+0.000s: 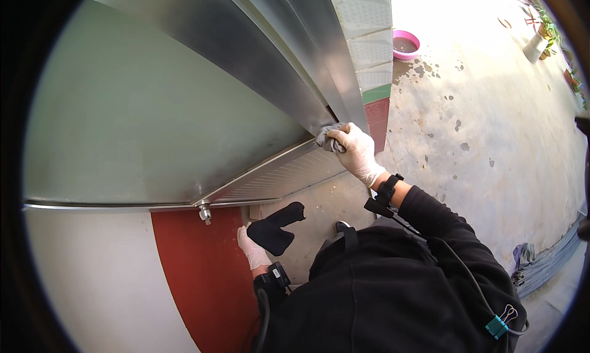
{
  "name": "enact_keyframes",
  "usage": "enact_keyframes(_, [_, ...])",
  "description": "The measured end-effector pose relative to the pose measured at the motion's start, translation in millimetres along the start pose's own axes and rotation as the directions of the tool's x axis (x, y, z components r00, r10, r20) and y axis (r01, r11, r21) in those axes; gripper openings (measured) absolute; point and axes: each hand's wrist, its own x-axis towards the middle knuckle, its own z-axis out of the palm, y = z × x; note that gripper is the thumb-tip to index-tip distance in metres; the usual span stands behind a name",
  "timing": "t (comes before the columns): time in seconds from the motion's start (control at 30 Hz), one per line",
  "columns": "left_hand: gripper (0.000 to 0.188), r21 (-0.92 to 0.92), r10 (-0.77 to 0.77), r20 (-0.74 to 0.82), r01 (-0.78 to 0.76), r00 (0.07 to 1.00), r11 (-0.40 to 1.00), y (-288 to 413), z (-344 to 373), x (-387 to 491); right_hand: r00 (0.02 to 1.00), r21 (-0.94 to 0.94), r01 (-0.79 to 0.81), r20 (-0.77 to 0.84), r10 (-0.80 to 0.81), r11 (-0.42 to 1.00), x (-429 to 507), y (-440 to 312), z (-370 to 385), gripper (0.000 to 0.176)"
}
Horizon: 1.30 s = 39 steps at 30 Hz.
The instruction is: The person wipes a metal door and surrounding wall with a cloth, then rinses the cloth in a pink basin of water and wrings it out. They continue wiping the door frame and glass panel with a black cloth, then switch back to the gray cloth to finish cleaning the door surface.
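Observation:
My right hand [357, 151], in a thin white glove, grips a crumpled grey cloth [330, 138]. It presses this cloth on the lower corner of a stainless-steel door frame [295, 94], beside the greenish glass panel [152, 117]. Lower down, my left hand [253, 248] is also gloved, close to the red-painted band of the wall [207, 260]. A piece of black fabric [274, 231] hangs at its fingers and appears held; part of the grip is hidden. A metal lock fitting [204, 211] juts from the door's edge near that hand.
Tiles [364, 30] line the wall beyond the frame. On the wet-spotted concrete floor [498, 136] stands a pink basin [405, 46] of murky water. Potted plants [546, 37] are at the far right. A grey strand mop [546, 260] lies at lower right.

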Motion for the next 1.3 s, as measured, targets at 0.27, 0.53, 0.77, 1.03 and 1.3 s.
enact_keyframes(0.27, [0.036,0.082,0.025,0.05,-0.029,0.998,0.996,-8.0,-3.4,8.4,0.982,-0.043,-0.023,0.185,0.031,0.999,5.7,-6.0,-2.7,0.022])
enact_keyframes(0.53, [0.038,0.068,-0.098,0.085,0.092,0.992,0.993,-11.5,18.3,-17.5,0.934,0.415,-0.029,-0.313,0.172,0.909,59.8,-51.0,-50.1,0.036])
enact_keyframes(0.77, [0.037,0.12,-0.126,0.127,0.111,0.984,0.987,-14.2,45.0,-24.4,0.917,0.101,0.046,-0.399,-0.002,0.994,83.0,-39.9,-34.1,0.038])
enact_keyframes(1.03, [0.035,0.254,-0.287,0.194,0.235,0.938,0.938,-0.6,54.5,-20.6,0.756,-0.097,-0.653,-0.011,0.655,0.752,-24.5,35.1,16.3,0.034])
enact_keyframes(1.3, [0.054,0.416,-0.421,0.094,0.349,0.902,0.84,37.7,36.2,58.4,0.835,0.341,-0.231,-0.411,0.366,0.911,-24.1,-94.3,52.2,0.047])
